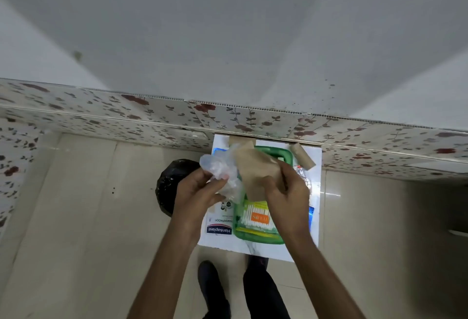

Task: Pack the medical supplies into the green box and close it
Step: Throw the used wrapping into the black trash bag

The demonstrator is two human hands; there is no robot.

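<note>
The green box (258,239) stands open on a small white table (255,249), with a pack of cotton swabs (257,217) inside it. Above the box, my left hand (196,192) grips a crumpled clear plastic bag (221,166). My right hand (287,192) holds a tan bandage (255,169) that comes out of that bag. A Hansaplast plaster box (219,225) lies left of the green box. A tan bandage roll (302,155) and a silver foil strip (305,175) lie at the back right. My hands hide the box's middle.
A black bag-lined bin (168,184) stands on the floor left of the table. A flower-patterned tiled ledge (152,118) runs along the wall behind the table. My feet (212,288) are on the beige tiled floor below the table's near edge.
</note>
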